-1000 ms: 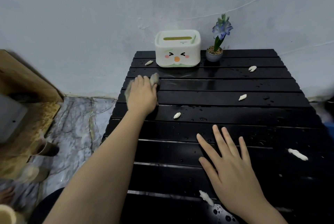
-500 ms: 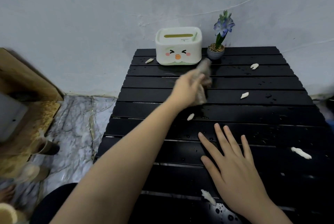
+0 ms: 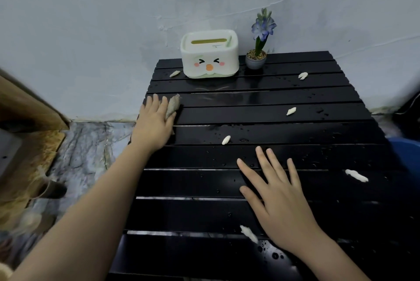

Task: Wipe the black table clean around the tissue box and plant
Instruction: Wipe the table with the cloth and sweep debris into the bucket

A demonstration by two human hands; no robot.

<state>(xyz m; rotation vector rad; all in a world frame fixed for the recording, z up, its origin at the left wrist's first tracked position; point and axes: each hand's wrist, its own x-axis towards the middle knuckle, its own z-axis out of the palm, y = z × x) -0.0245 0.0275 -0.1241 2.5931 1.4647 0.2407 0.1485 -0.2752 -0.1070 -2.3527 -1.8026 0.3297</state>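
Observation:
A black slatted table [image 3: 284,99] stands against the wall, wet with droplets. At its back stand a white tissue box [image 3: 209,53] with a cartoon face and a small potted plant [image 3: 256,58] with blue flowers. My left hand [image 3: 154,121] lies near the table's left edge, pressing a grey cloth [image 3: 173,104] onto the slats. My right hand [image 3: 279,199] rests flat on the near slats, fingers spread, holding nothing. Several white tissue scraps lie about, such as a scrap [image 3: 226,140] between the hands and a scrap [image 3: 356,175] at the right.
A marble-patterned floor [image 3: 86,144] lies left of the table, with a cardboard box [image 3: 25,108] beyond it. A blue object [image 3: 404,158] sits at the table's right edge. The grey wall [image 3: 159,8] backs the table.
My left hand swept the cloth right to the middle of the table, then back to the left edge. The right hand stayed flat in place.

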